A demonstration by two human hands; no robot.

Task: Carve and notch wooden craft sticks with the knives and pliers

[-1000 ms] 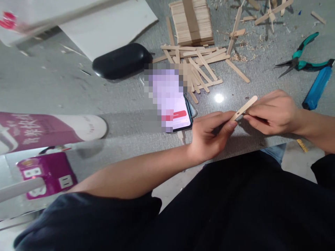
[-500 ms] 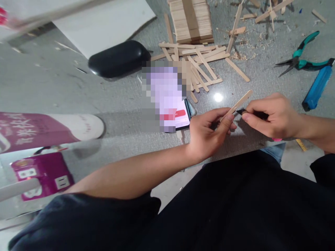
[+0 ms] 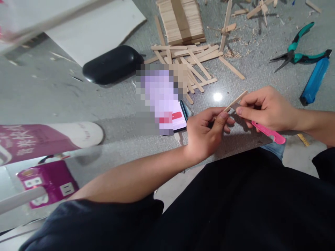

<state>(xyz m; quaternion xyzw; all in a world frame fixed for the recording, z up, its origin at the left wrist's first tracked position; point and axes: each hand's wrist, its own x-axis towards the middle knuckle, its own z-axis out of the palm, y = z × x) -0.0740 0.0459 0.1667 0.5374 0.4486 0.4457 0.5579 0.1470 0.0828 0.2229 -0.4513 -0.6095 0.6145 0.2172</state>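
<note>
My left hand (image 3: 206, 130) is closed, with a flat wooden craft stick (image 3: 237, 100) pinched between thumb and fingers. The stick slants up to the right, its far end beside my right fingertips. My right hand (image 3: 267, 108) is closed around a small pink-handled knife (image 3: 272, 134). Its grey blade rests against or very near the stick, just past my left thumb; actual contact is hard to make out. Part of the handle is hidden behind my right fingers, and its pink end sticks out below the hand.
Loose craft sticks (image 3: 199, 62) lie beyond my hands, beside a bundled stack (image 3: 180, 22). Teal-handled pliers (image 3: 291, 55) and a blue tool (image 3: 315, 82) lie at right. A phone (image 3: 171, 120), a black case (image 3: 112, 64) and a purple power socket (image 3: 49, 183) are leftward.
My right hand has turned, so the grey blade and much more of the pink handle show. The stick appears narrower, tilted more on edge. The whole view has shifted slightly.
</note>
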